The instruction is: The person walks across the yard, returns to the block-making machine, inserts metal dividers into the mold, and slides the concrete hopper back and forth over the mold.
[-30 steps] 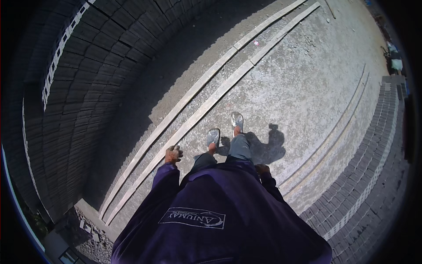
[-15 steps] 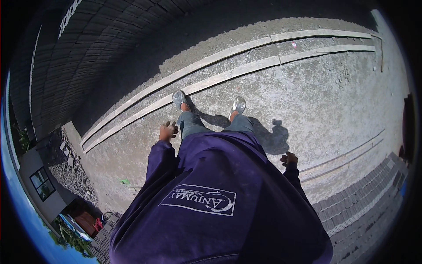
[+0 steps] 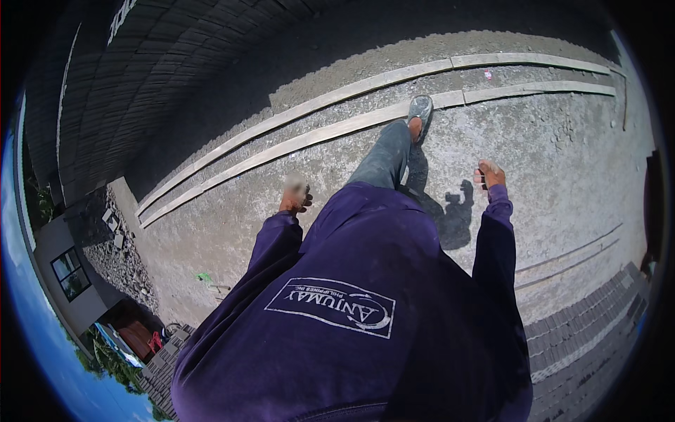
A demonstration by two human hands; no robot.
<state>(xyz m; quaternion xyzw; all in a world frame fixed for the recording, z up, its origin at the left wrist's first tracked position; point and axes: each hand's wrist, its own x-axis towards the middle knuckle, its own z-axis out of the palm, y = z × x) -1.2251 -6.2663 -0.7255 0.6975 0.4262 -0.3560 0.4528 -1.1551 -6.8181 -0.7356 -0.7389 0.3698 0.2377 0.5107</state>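
Observation:
My left hand hangs beside my left hip, its fingers loosely curled and a little apart. A pale blur covers part of it, and no held thing shows. Out to the right over the sunlit ground, my right hand has half-bent fingers with gaps between them and nothing visible in them. Both arms are in purple sleeves. One grey shoe is set down at the nearer long wooden board; my other foot is hidden below the purple shirt. Neither hand touches anything.
A second long board runs alongside the nearer one. Stacks of grey blocks rise at the far left, with more stacked blocks at the lower right. Rubble lies at left near a building with a window.
One foot has stepped forward and the other has gone out of sight under the shirt. My right hand has swung forward and up; my left hand has moved slightly right and up.

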